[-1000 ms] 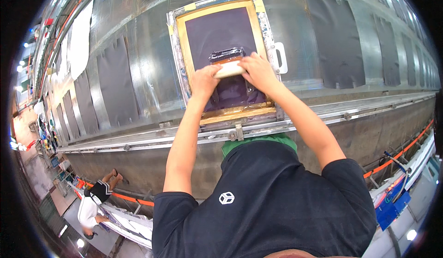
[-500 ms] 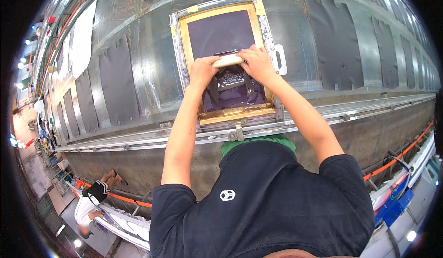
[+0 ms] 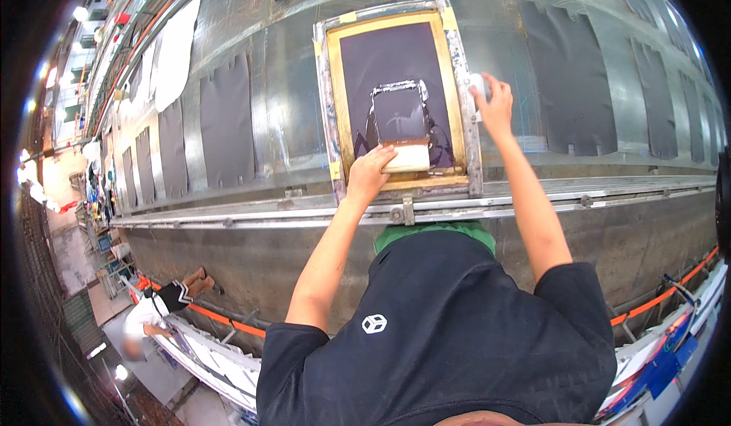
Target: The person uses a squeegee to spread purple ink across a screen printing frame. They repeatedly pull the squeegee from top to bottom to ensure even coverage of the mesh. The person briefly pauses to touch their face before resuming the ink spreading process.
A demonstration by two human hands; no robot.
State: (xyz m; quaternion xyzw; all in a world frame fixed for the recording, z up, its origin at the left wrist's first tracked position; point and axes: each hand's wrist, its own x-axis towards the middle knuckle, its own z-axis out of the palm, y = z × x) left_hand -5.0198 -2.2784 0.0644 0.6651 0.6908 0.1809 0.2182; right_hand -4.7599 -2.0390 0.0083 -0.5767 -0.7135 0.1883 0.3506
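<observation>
A screen-printing frame point(image 3: 460, 60) with a yellow-edged dark mesh point(image 3: 392, 53) lies on the long table before me. At the near end of the mesh is a pale squeegee point(image 3: 409, 159), held at its left end by my left hand point(image 3: 368, 175). Wet dark ink point(image 3: 439, 140) lies around the squeegee and rims a rectangular patch beyond it. On the frame's right side, my right hand point(image 3: 495, 108) has its fingers curled at a white handle point(image 3: 477, 87), partly covering it.
Dark fabric pieces point(image 3: 567, 76) lie along the table on both sides of the frame. A metal rail point(image 3: 304, 204) with clamps runs along the near edge. Behind me at lower left, a person in a white top point(image 3: 145, 315) is by another table.
The squeegee has come toward me from mid-mesh to the near end. My right hand has let go of it and moved right to the white handle; my left hand still holds it.
</observation>
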